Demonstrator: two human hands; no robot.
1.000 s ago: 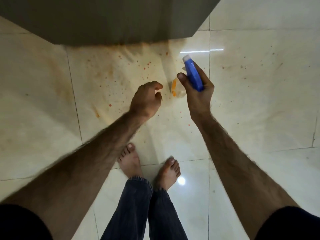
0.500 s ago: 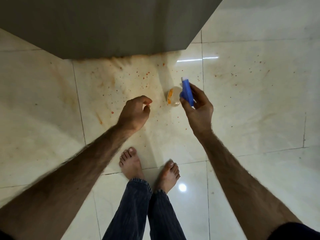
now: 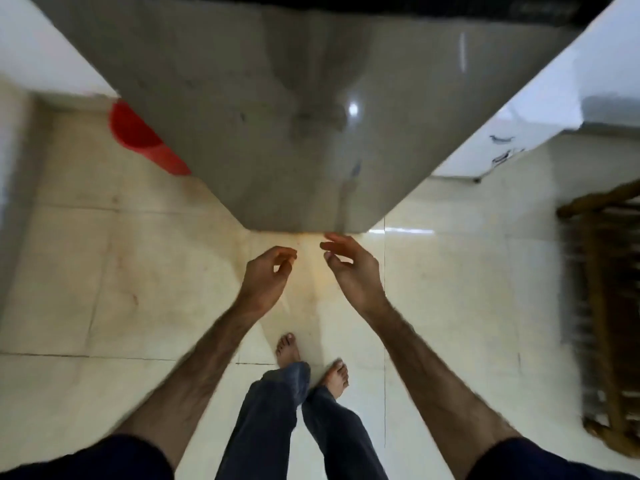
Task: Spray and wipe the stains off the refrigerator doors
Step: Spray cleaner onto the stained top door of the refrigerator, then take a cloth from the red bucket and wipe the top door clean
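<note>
The grey refrigerator door [image 3: 311, 98] is standing at the far middle, filling the top of the view. Just near its lower edge, the left hand [image 3: 266, 278] and right hand [image 3: 353, 271] are hanging apart, fingers loosely curled, holding nothing. A red bucket [image 3: 138, 133] is sitting left of it on the tiled floor [image 3: 104, 271].

A red bucket [image 3: 138, 133] stands left on the tiled floor [image 3: 450, 289], a wooden stool [image 3: 606, 306] right.
</note>
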